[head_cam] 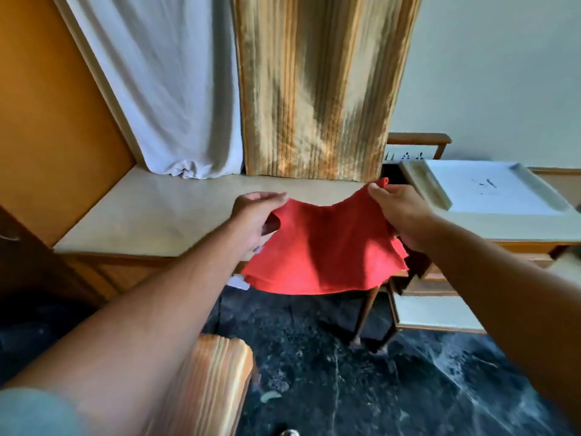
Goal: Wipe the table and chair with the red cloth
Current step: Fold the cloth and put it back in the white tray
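Note:
The red cloth point(323, 250) hangs spread in the air between both hands, in front of the pale table top point(151, 212). My left hand point(256, 215) grips its left top corner. My right hand point(399, 212) pinches its right top corner. The cloth's lower edge droops over the table's front edge and hides what lies behind it. A chair with a striped orange cushion point(213, 372) stands low in the middle, close to my left forearm. Thin wooden legs point(366, 316) show under the cloth; I cannot tell what they belong to.
White curtain point(163, 89) and striped beige curtain point(317, 89) hang down onto the table's back. An orange cabinet point(47, 121) bounds the left. A white tray-like slab point(481, 190) lies on a second surface at right, with open drawers point(437, 309) below. The floor point(345, 388) is dark marble.

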